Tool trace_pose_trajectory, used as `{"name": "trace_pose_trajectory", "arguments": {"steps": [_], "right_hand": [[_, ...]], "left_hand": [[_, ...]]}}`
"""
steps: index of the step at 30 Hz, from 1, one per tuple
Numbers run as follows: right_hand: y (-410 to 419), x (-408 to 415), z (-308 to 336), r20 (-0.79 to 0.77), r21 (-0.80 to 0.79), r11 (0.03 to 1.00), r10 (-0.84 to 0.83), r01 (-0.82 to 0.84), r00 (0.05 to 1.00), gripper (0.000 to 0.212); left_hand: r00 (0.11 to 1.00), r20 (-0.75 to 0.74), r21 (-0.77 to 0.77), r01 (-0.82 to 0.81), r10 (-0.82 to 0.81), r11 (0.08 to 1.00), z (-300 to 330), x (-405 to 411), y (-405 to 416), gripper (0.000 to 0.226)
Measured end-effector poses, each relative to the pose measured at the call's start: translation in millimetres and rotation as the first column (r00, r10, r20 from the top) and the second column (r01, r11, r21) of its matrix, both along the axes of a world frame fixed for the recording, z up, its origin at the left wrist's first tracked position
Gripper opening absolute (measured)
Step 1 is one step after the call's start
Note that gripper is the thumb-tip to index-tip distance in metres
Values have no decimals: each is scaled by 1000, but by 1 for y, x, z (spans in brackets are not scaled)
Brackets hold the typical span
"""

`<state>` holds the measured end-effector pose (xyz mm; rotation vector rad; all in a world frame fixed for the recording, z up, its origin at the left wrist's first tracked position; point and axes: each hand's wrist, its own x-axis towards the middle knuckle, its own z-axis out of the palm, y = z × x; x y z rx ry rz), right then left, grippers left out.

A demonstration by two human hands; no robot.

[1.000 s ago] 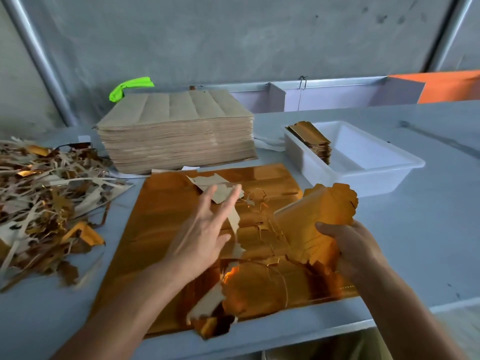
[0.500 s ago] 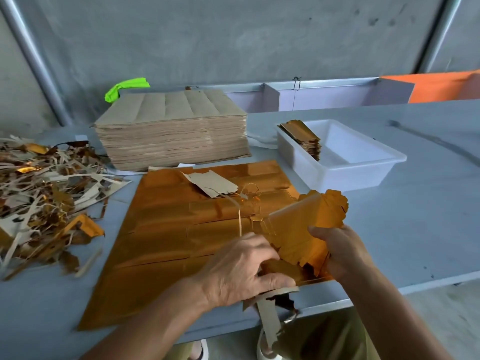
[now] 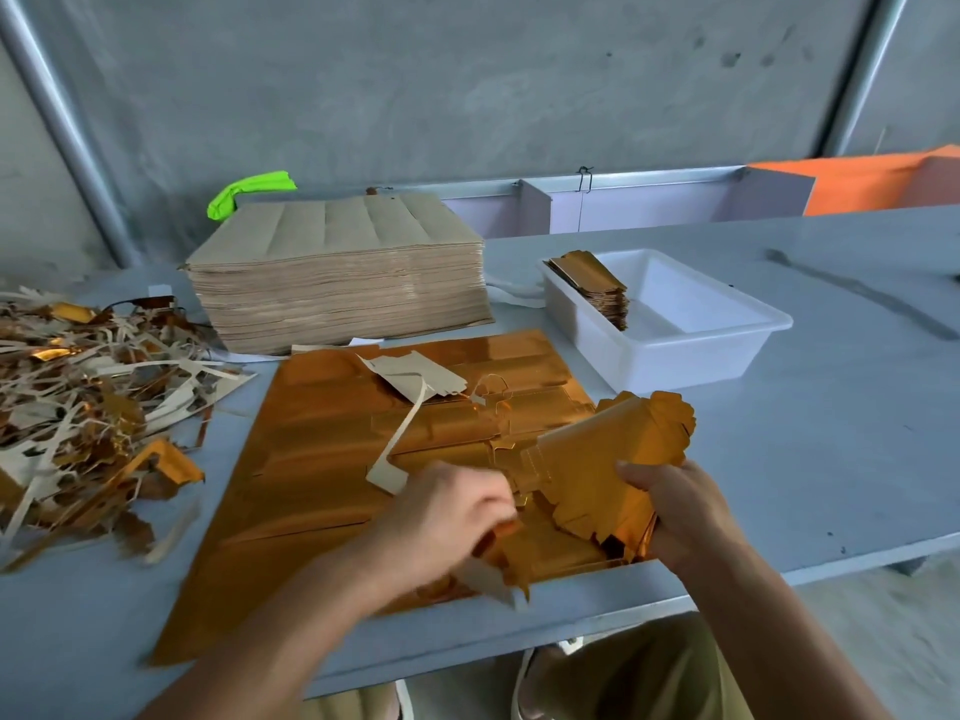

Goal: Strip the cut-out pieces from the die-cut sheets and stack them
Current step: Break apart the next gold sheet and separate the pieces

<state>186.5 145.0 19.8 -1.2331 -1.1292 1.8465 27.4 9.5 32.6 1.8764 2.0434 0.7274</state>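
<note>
We see a grey table (image 3: 831, 439) set against a rough grey concrete wall (image 3: 467, 80), with a metal pole (image 3: 67, 142) slanting down the wall at the far left and another pole (image 3: 857, 70) at the far right. A bright green object (image 3: 249, 192), too far hidden to identify, pokes out at the back of the table. Along the wall runs a pale lavender partitioned rail (image 3: 623, 202) with a small wire clip (image 3: 585, 178) hooked on its top edge, and an orange panel (image 3: 883, 181) sits beside it at the right.
</note>
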Motion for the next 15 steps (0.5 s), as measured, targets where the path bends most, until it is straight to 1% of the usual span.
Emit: {"name": "trace_pose_trajectory", "arguments": {"steps": [1,2,3,4,5,6,7,8,10,11,12,13,14,15], "right_hand": [[0,-1,1,-9,6,1000,2,-2,1000,20],[-1,-2,3,-15,10,1000,8,-8,1000,20],[-3,-4,5,-18,20,1000,14,-13,1000,19],[-5,-6,7,-21,27,999,21,-21,1000,20],[-7,-8,9,-21,34,999,27,-26,999,22],[-11,-11,11,-18,37,999,36,-35,999,23],[-14,-14,12,-12,48,998,39,-38,999,24],[-18,-17,13,-5,58,997,47,-47,999,25],[-24,-22,15,9,89,994,64,-65,998,27],[-27,-24,15,22,108,992,69,-71,997,26],[-29,-25,17,37,126,989,78,-82,996,24],[-31,-26,18,48,146,986,69,-75,997,21],[-33,-26,20,57,164,983,76,-84,996,18],[-34,-26,23,65,193,978,68,-79,996,9]], "left_hand": [[995,40,25,-89,88,996,7,-10,-3,17],[977,114,43,-187,181,981,12,-21,-6,18],[931,243,43,-290,272,956,17,-29,-8,19],[847,409,21,-380,339,925,23,-36,-12,18],[736,565,-10,-447,374,895,28,-40,-15,19],[628,672,-40,-498,392,866,31,-44,-18,22],[552,728,-61,-539,407,840,34,-47,-21,25],[503,755,-77,-570,422,818,35,-49,-23,27],[457,772,-95,-604,441,792,37,-53,-26,22],[448,776,-103,-605,444,789,38,-52,-27,26],[457,769,-104,-601,448,793,39,-52,-28,37],[490,744,-103,-587,454,803,40,-52,-28,45],[539,701,-108,-567,467,817,40,-52,-28,48],[585,654,-122,-544,479,830,40,-52,-28,48]]}}
